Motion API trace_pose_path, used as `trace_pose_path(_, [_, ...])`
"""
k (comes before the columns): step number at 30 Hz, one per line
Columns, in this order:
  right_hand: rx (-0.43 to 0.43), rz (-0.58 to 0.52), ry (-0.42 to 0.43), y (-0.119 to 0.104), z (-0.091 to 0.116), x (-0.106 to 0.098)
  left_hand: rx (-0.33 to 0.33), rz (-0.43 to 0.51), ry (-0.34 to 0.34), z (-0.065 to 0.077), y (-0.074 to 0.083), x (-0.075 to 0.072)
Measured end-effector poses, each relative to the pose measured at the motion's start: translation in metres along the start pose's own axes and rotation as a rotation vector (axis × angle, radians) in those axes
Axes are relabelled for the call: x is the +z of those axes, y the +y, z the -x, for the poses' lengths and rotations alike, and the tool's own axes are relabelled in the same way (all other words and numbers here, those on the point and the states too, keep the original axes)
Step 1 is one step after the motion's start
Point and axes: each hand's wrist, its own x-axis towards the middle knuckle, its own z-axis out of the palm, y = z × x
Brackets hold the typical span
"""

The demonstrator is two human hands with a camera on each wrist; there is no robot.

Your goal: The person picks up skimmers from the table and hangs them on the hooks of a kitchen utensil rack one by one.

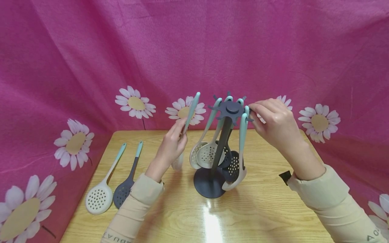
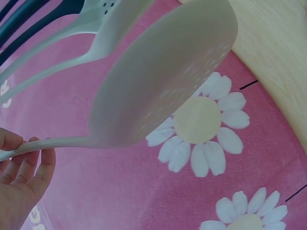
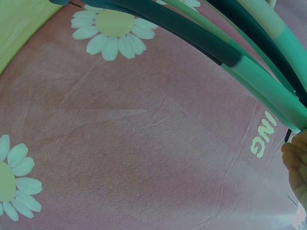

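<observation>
Pink cloth (image 1: 194, 44) hangs beyond the left hand (image 1: 170, 145), which pinches a strainer (image 1: 192, 109), bowl (image 1: 177, 163) below the fingers (image 1: 175, 131); the right hand (image 1: 276, 123) pinches the stand (image 1: 228, 109), apparently steadying it.

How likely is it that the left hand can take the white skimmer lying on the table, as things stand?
Probably not yet: the left hand holds a second skimmer by its handle, so it would likely have to release that first. Nothing covers the white skimmer on the table, though.
</observation>
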Motion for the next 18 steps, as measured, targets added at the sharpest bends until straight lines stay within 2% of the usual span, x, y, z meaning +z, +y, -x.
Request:
trace_pose_path(12, [0.002,-0.002,0.009,0.000,0.000,0.001,0.074,-0.019,0.026,0.003,0.016,-0.004])
trace_pose_path(18, [0.004,0.006,0.006,0.001,0.001,0.002,0.086,-0.026,0.024,0.003,0.020,-0.004])
